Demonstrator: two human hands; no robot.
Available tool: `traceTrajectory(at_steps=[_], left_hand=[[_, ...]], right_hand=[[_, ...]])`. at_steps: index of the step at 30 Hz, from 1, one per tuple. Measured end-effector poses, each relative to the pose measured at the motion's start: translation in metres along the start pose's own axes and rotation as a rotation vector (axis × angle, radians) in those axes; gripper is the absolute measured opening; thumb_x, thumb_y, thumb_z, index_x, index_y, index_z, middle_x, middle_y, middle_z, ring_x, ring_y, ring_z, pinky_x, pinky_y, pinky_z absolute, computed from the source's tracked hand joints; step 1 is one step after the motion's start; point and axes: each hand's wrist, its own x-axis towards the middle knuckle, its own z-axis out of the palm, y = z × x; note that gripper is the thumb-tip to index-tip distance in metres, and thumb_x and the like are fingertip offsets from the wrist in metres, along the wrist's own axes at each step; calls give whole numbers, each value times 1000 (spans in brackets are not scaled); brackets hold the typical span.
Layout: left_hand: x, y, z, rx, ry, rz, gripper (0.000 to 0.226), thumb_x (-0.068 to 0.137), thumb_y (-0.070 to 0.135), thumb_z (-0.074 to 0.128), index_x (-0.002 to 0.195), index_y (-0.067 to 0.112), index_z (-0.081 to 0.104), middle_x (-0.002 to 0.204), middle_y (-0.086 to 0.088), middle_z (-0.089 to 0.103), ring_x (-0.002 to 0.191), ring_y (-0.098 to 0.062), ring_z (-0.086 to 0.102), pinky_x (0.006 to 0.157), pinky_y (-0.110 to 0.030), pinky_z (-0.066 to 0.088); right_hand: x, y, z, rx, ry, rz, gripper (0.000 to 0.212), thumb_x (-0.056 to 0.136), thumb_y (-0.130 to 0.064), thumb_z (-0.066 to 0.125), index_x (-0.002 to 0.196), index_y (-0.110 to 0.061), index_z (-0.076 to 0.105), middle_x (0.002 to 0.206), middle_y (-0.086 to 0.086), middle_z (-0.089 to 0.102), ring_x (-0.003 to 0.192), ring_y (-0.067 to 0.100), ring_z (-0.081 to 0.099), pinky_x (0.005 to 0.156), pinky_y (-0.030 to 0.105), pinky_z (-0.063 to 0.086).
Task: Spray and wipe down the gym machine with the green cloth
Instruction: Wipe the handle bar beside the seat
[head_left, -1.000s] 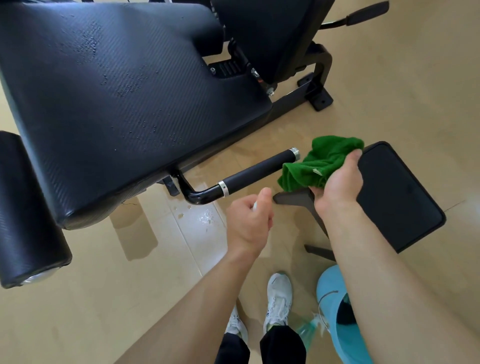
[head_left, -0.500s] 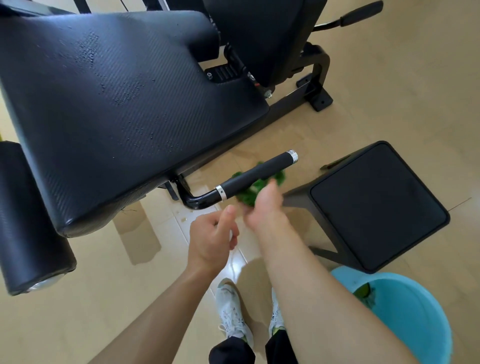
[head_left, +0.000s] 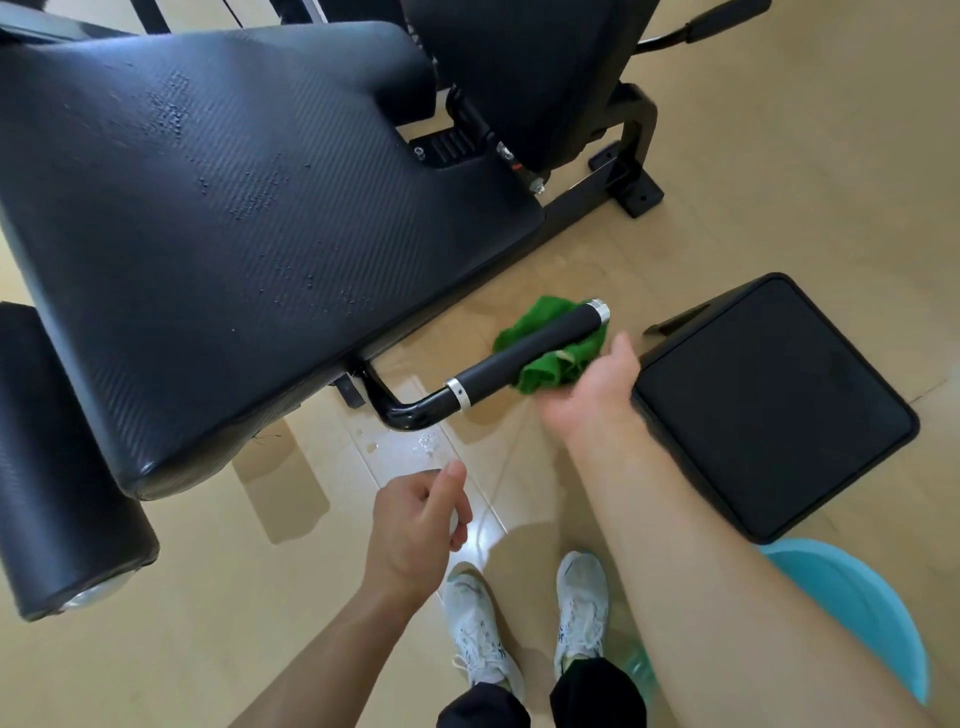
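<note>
Gripping cloth (head_left: 553, 368) in right hand (head_left: 589, 396) from below, bunched against and partly hidden behind handle (head_left: 524, 352), while curling left hand (head_left: 415, 527) round something small and white, perhaps a sprayer (head_left: 456, 521); wet seat (head_left: 234, 208) beyond, stool (head_left: 769, 410) just right, bucket (head_left: 862, 603) near shoes (head_left: 475, 623).

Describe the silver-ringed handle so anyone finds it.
Find the big black seat pad. A bent tube juts from under its near edge, ending in the handle. Only it has silver rings at both ends and the green cloth bunched under it.
</note>
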Motion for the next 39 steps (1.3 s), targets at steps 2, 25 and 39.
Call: traceTrajectory(at_steps=[2,25,39], left_hand=[[0,-1,-4,-5,24,-12,67,78,68,48,51,9,63,44,-10,57,44,-19,53,53,-21,42],[13,148,-33,-114,132,-188,68,104,55,39,56,11,60,54,-11,60,51,-19,56,70,-32,46],[96,209,-41,-688,250,-294,44,108,50,48,91,11,58,70,-11,64,62,-25,61,69,-39,57]], right_hand=[[-17,28,-6,-52,-84,73,75,101,-64,25,129,-6,65,124,23,67,112,39,65,86,49,55],[-104,-40,10,-262,-372,131,36,84,-41,44,63,-15,59,62,8,47,54,23,51,62,32,52],[-81,-47,104,-298,-458,253,47,79,-36,45,86,-6,80,88,16,68,67,25,64,79,41,47]])
